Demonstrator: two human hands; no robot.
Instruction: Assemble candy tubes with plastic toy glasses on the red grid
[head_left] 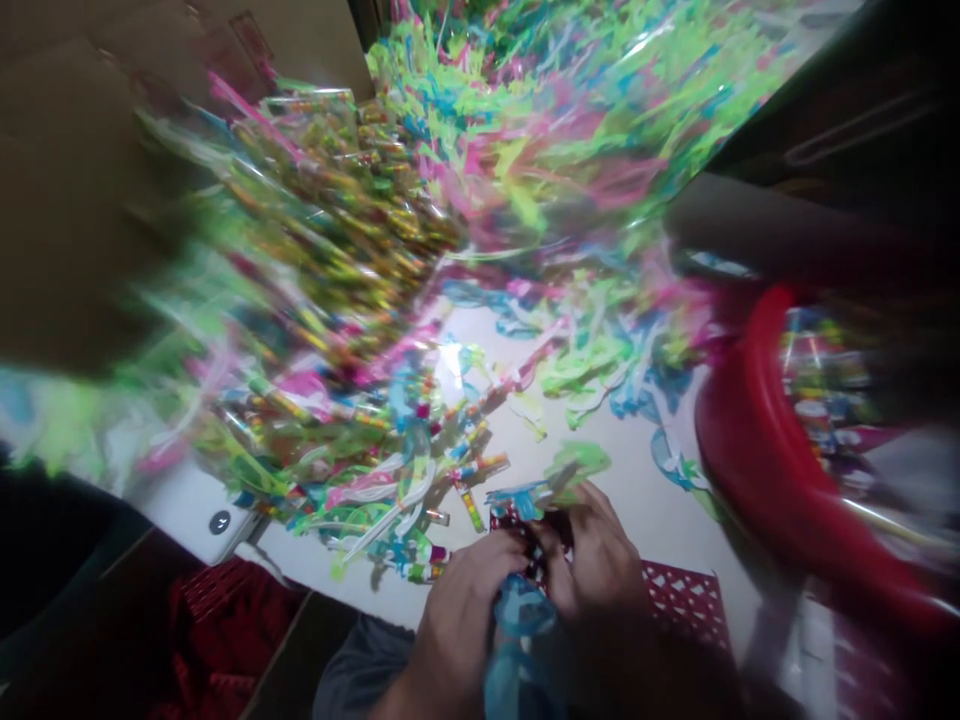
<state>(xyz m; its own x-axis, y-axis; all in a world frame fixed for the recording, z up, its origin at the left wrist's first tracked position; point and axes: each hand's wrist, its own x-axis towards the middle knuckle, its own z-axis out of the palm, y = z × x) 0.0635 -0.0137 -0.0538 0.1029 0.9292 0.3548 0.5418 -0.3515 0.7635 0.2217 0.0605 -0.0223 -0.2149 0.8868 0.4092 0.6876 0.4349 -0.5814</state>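
My left hand (476, 585) and my right hand (600, 550) are close together at the table's front edge, fingers curled inward. Between them, a translucent blue plastic piece (523, 610) hangs toward me, its upper end at my left fingers. What my right fingertips grip is hidden in shadow. A dark red cloth with a white pattern (686, 600) lies under and beside my hands. Just beyond my fingers are a green plastic piece (581, 460) and a blue one (517, 497). Slim clear tubes filled with coloured candies (480, 465) lie left of them.
A big heap of green, pink and blue plastic pieces (570, 130) covers the back. Left of it is a blurred pile of candy tubes (360, 230) by a cardboard box (67, 200). A red tub (731, 400) with mixed contents stands right. A white phone-like object (202, 515) lies front left.
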